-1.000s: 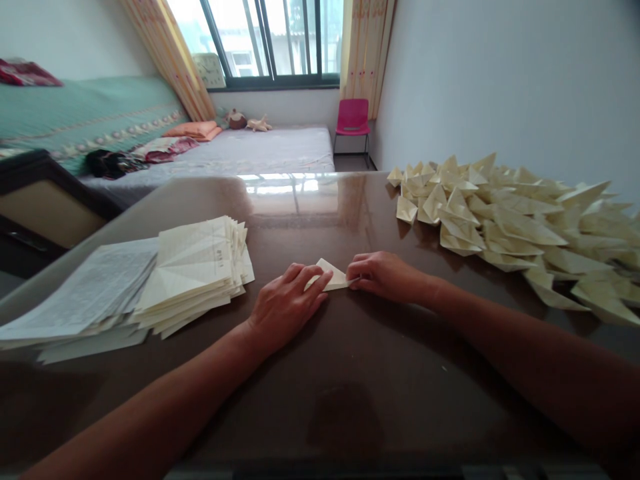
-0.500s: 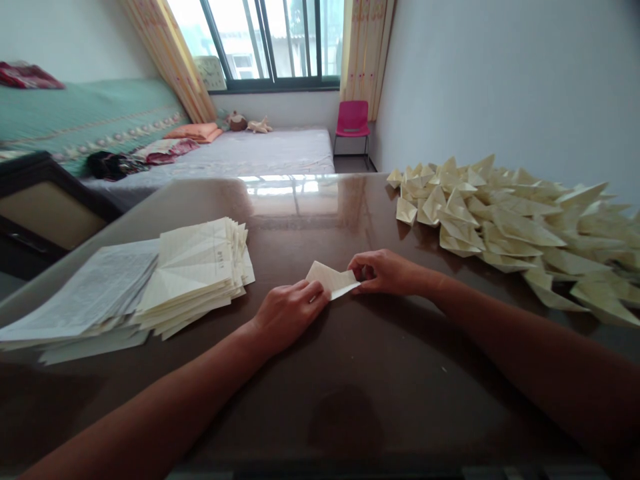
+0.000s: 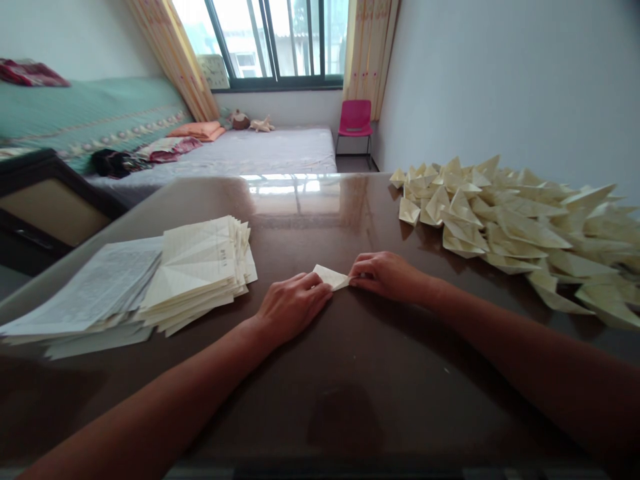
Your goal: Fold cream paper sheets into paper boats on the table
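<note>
A small folded piece of cream paper point(image 3: 331, 277) lies on the brown table between my hands. My left hand point(image 3: 295, 301) is closed on its left end, fingers pressing it near the tabletop. At the right tip, my right hand point(image 3: 383, 276) pinches the paper between thumb and fingers. The left end of the paper is hidden under my left fingers. Off to the left is a stack of creased cream sheets point(image 3: 195, 263), and a large heap of folded paper boats point(image 3: 505, 213) covers the table's right side.
Printed sheets point(image 3: 95, 287) lie beneath and left of the cream stack. The glossy brown table point(image 3: 310, 373) runs toward a bed point(image 3: 280, 150) by the window. A pink chair point(image 3: 355, 119) stands at the back, a dark cabinet point(image 3: 50, 207) at the left.
The paper's raised part has come down into a flatter, narrower triangle. My right hand has closed further over its right tip, while my left hand has barely moved.
</note>
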### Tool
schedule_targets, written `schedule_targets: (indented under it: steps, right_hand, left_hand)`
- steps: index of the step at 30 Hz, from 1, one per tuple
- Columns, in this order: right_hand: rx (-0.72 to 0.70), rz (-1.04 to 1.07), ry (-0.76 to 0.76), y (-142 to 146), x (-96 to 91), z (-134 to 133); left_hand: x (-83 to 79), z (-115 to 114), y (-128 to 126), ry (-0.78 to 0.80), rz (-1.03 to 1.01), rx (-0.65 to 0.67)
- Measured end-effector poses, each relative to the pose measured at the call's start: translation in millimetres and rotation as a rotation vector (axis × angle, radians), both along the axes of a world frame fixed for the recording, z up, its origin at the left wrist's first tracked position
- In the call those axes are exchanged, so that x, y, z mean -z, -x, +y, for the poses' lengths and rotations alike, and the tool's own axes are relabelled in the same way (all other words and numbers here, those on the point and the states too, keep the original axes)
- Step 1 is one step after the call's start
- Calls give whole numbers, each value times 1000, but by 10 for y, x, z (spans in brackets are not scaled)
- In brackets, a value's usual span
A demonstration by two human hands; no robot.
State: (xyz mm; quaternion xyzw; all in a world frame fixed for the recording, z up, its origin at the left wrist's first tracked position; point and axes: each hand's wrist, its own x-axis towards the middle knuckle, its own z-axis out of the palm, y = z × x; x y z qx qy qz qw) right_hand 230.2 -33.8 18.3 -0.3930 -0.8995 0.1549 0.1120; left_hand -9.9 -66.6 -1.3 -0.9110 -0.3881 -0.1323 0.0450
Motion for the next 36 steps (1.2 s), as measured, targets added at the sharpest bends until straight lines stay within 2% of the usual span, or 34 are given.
schedule_targets:
  steps: [3, 8, 15, 18, 25, 30, 36]
  right_hand:
    - [9, 38, -14, 14, 63, 15]
    - [111, 92, 16, 17, 144, 23]
    - [2, -3, -83, 4, 69, -29]
    - [6, -26, -107, 23, 74, -44]
    - [282, 68, 13, 118, 210, 26]
    - [276, 6, 4, 152, 173, 28]
    - [267, 17, 120, 155, 128, 68]
  left_hand:
    - [12, 13, -6, -2, -16, -31]
    - [20, 22, -18, 12, -15, -56]
    - [32, 28, -24, 35, 0, -70]
    - [32, 31, -23, 48, -12, -76]
    - [41, 79, -11, 58, -71, -131]
    - [63, 129, -2, 2, -82, -122]
    - [97, 142, -8, -9, -69, -94]
